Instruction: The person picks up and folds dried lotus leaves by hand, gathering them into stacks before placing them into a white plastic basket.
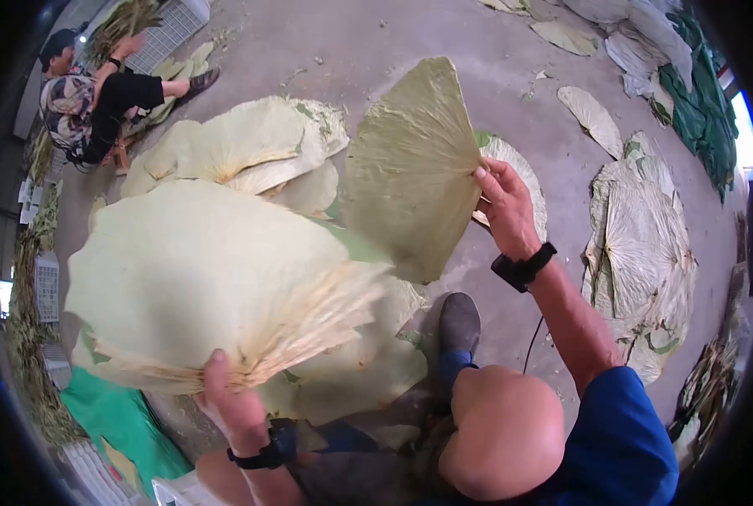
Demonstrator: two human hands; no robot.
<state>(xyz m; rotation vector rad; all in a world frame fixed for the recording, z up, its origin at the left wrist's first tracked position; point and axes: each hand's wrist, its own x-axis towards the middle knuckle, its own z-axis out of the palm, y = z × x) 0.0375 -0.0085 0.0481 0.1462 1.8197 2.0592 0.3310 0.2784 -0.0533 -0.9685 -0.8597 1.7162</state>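
My left hand is closed on the gathered lower edge of a thick stack of pale dried lotus leaves, which fans out up and to the left. Between the thumb and fingers of my right hand, a single greenish dried lotus leaf is pinched at its right corner. It hangs just right of the stack, spread like a fan. Beneath the stack, more pale leaves lie on the floor by my shoe. A round leaf shows partly behind my right hand.
A pile of leaves lies ahead on the left, and a taller wrinkled pile on the right. Another person sits at the upper left beside a white crate. Green cloth lies at the lower left.
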